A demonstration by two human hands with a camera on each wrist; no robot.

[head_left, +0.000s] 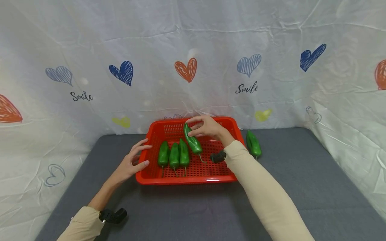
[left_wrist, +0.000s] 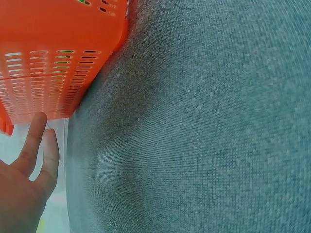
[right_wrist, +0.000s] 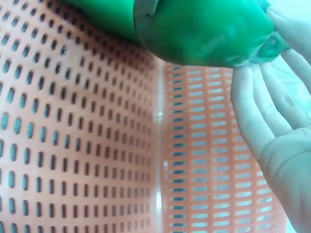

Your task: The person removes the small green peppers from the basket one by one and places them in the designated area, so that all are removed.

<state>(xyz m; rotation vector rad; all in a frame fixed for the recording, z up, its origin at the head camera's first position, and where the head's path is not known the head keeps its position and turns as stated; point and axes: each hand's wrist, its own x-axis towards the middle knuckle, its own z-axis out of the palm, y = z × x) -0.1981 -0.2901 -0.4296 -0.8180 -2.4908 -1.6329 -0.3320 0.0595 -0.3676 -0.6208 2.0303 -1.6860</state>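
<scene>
A glossy green pepper [head_left: 195,144], long and tapering, is pinched near its tip in the right hand [head_left: 208,127], tilted over the basket's interior, its thin curved stem pointing toward the near side. Below and beside it, three similar peppers [head_left: 174,155] lie side by side in the red basket [head_left: 187,181] (perforated, shallow and rectangular), stems nearward. The left hand [head_left: 132,160] is at the basket's left rim. A fifth pepper [head_left: 253,144] lies on the worktop [head_left: 289,160], just right of the basket.

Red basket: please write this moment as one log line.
right hand: holds pepper over basket; left hand: at basket's left side; inside: three peppers; outside: one pepper
</scene>
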